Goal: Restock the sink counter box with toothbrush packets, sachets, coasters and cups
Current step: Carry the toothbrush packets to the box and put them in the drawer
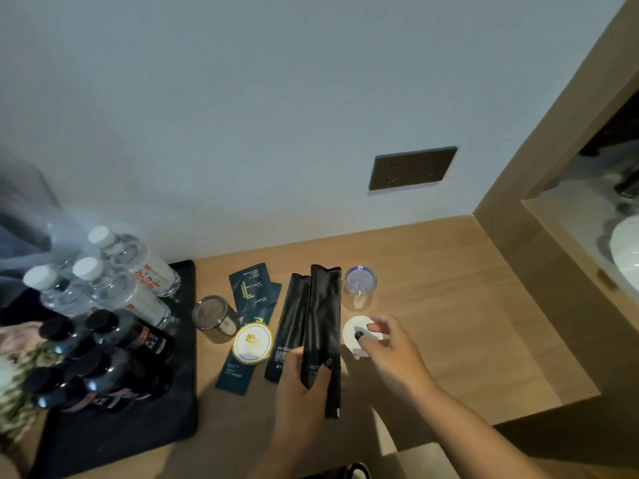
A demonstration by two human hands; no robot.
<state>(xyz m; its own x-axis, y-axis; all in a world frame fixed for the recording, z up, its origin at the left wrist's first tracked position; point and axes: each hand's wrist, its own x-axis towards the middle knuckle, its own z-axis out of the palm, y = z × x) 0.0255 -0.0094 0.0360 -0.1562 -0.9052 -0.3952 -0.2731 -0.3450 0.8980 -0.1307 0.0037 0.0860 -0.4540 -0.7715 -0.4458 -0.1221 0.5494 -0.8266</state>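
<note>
Left hand [304, 385] fingers grip a black packet [323, 337]; right hand [387, 344] pinches a coaster [359, 335] (glass [359, 288] behind).

Dim; left edge blurred, prob. wide-angle warp; soft shadows.

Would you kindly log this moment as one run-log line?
left hand: grips long black packet | right hand: pinches round white coaster | surface: wooden counter
</note>
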